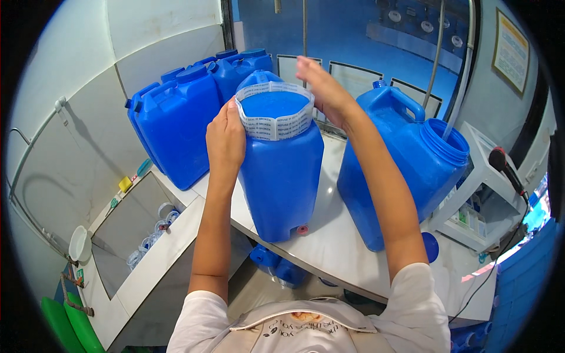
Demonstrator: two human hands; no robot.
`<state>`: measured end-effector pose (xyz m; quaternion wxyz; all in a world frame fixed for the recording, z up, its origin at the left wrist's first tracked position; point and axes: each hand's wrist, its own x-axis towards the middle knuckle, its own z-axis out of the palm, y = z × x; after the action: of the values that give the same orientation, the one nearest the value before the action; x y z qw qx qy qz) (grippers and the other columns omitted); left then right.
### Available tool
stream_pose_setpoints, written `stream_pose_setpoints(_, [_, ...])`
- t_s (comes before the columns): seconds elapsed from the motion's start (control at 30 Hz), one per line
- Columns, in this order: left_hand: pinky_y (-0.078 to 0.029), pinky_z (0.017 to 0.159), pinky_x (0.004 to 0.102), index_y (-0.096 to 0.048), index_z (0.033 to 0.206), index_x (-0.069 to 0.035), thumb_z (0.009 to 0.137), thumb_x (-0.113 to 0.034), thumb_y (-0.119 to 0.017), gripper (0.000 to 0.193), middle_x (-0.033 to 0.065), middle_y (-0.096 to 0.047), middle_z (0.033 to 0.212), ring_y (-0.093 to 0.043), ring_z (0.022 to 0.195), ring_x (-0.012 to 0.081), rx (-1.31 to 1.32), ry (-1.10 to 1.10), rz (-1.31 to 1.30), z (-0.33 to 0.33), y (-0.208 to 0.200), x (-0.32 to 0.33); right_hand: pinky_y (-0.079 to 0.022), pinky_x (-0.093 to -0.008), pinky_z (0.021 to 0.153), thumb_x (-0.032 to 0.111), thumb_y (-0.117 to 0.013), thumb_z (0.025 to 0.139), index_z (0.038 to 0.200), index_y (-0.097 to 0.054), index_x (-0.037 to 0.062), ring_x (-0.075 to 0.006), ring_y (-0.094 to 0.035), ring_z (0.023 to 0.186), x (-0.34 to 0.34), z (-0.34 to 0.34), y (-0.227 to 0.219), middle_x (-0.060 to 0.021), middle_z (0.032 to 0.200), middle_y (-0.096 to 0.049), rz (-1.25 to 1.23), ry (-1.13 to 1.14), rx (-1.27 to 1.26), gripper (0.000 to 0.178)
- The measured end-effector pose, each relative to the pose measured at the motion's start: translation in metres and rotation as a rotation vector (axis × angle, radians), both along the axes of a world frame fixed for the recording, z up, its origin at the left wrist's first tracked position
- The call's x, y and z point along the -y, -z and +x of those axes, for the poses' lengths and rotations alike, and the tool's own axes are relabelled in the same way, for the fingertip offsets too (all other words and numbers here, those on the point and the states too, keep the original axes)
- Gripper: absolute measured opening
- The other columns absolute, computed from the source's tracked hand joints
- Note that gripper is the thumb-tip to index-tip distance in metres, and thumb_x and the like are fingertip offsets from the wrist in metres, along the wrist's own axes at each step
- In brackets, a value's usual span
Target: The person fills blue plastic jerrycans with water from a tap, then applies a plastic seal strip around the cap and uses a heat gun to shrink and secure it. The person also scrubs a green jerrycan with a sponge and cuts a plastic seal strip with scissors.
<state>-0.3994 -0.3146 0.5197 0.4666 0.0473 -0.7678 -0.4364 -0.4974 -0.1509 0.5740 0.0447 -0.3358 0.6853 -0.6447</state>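
Blue container (282,182) upright on the counter (329,203), mid-view, its base close to the front edge. Clear printed seal band (263,127) sits around the wide blue cap (275,106) on its top; the band's upper rim stands above the cap and looks somewhat flared.

Left hand (228,132): fingers close together, laid along the band's left side. Thumb hidden, so cannot tell whether it pinches the film or only steadies it. Right hand (325,93): flat, fingers extended and raised at the band's right, nothing gripped; contact with the film unclear.

Risks, as I judge them: with only one side clearly backed by fingers, a push from the right could skew the band or ride it up off the cap. Pressing hard on one side might crease the thin film or split it. A strong sideways shove could also slide the container towards the counter edge, or into the open-mouthed blue jug (385,162) near on the right, where a tube (458,106) runs down to the mouth.
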Motion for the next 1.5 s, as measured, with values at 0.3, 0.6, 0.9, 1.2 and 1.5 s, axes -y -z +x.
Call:
stream_pose_setpoints(0.3, [-0.041,0.087,0.0391,-0.060,0.108,0.002,0.097,-0.035,-0.023,0.053,0.0262,-0.060,0.103,-0.056,0.099,0.0387,0.186,-0.034,0.019,0.012,0.000,-0.010,-0.020,-0.0402,0.109,0.077,-0.013,0.080,0.141,-0.016,0.0003,-0.0353,-0.025,0.133,0.013,-0.007,0.028,-0.0289,0.142,-0.021,-0.025,-0.075,-0.014,0.098])
stream_pose_setpoints(0.6, [-0.023,0.106,0.0377,-0.047,0.125,0.002,0.098,-0.036,-0.020,0.055,0.0252,-0.041,0.131,-0.030,0.129,0.0369,0.135,-0.032,-0.061,-0.007,0.027,0.014,-0.016,-0.0429,0.109,0.077,-0.008,0.079,0.144,-0.008,0.0066,-0.0365,-0.016,0.136,0.003,-0.001,0.033,-0.0288,0.144,-0.016,-0.225,-0.059,0.015,0.096])
stream_pose_setpoints(0.9, [-0.016,0.109,0.0319,-0.029,0.137,0.002,0.093,-0.038,-0.044,0.062,0.0185,-0.029,0.143,-0.024,0.135,0.0256,-0.055,0.042,-0.069,0.017,0.054,0.006,-0.039,-0.0389,0.098,0.022,-0.056,0.082,0.123,-0.050,-0.0023,-0.0287,-0.051,0.115,-0.209,0.151,0.025,-0.0194,0.125,-0.051,-0.206,0.134,-0.524,0.048])
stream_pose_setpoints(1.2, [-0.025,0.105,0.0325,-0.033,0.137,0.000,0.087,-0.035,-0.058,0.066,0.0175,-0.039,0.136,-0.037,0.125,0.0251,-0.109,-0.032,-0.062,0.001,0.056,-0.025,-0.043,-0.0323,0.090,0.022,-0.060,0.068,0.113,-0.056,-0.0015,-0.0330,-0.056,0.107,-0.576,0.059,-0.010,-0.0259,0.115,-0.055,1.118,1.376,-0.348,0.051])
stream_pose_setpoints(1.5, [-0.024,0.106,0.0329,-0.031,0.136,0.003,0.082,-0.039,-0.063,0.075,0.0204,-0.036,0.139,-0.033,0.129,0.0277,-0.088,-0.073,-0.088,0.005,0.055,-0.016,-0.050,-0.0409,0.077,0.038,-0.066,0.065,0.088,-0.068,0.0043,-0.0322,-0.064,0.089,-0.631,-0.038,0.035,-0.0176,0.092,-0.066,1.510,1.290,-0.384,0.041])
